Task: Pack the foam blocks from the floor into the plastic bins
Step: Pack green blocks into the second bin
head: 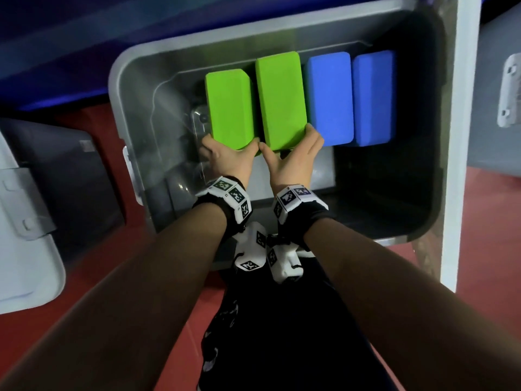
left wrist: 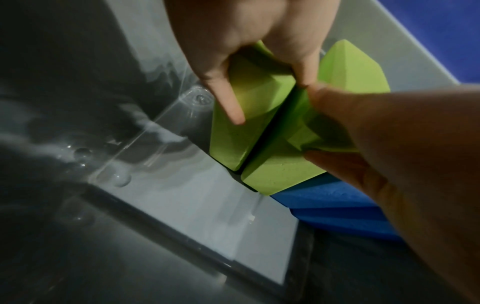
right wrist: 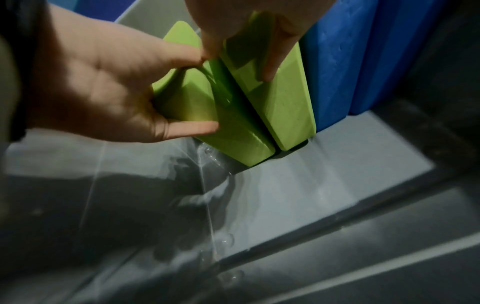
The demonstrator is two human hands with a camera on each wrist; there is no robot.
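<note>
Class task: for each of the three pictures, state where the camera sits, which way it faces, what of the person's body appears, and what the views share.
Head: worn on the head, looking down into the plastic bin; both forearms, left hand and right hand show.
Left wrist: looks along the left hand at the left green block; the right hand intrudes.
Right wrist: looks along the right hand at the right green block; the left hand intrudes.
Shared: both green blocks, the blue blocks, both hands.

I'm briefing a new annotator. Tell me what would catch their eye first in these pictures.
Two bright green foam blocks stand side by side in the clear plastic bin, the left green block gripped by the left hand and the right green block by the right hand. Right of them stand two blue blocks, against the bin's far wall.
</note>
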